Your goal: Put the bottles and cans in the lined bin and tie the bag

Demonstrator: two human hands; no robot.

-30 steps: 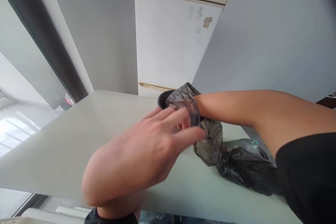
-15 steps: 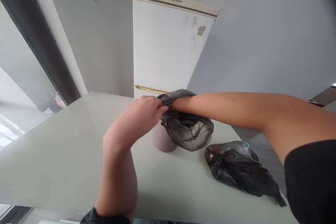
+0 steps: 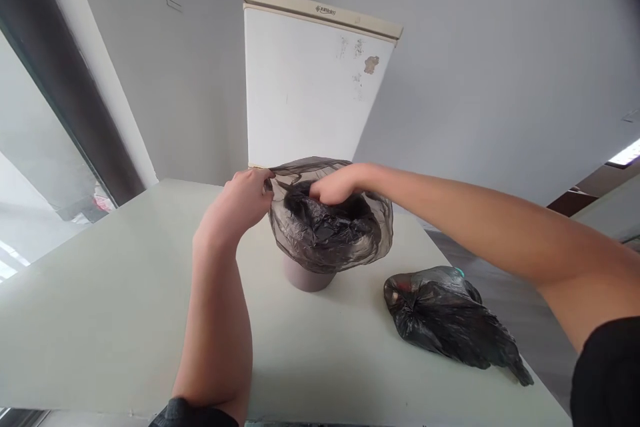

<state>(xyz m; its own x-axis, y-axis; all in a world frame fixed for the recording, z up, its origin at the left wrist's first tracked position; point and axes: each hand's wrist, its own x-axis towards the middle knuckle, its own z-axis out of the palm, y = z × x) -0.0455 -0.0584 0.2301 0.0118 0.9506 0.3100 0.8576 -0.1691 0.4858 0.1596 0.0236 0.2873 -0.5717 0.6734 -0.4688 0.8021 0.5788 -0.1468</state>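
Observation:
A thin black plastic bag is spread wide over a mauve bin, draping past its rim and hiding most of it. My left hand pinches the bag's edge on the left side. Inside the bag's mouth is my right hand, its fingertips hidden among dark folds, so their grip does not show. Right of the bin lies a second black bag, knotted and bulging with something inside.
The pale table holds both bags and the bin. Behind it stands a white fridge against a grey wall. Beyond the table's right edge the grey floor shows.
The bag's mouth has spread wider over the bin. My left hand has moved left with its edge; my right hand, hidden before, now shows partly inside the bag.

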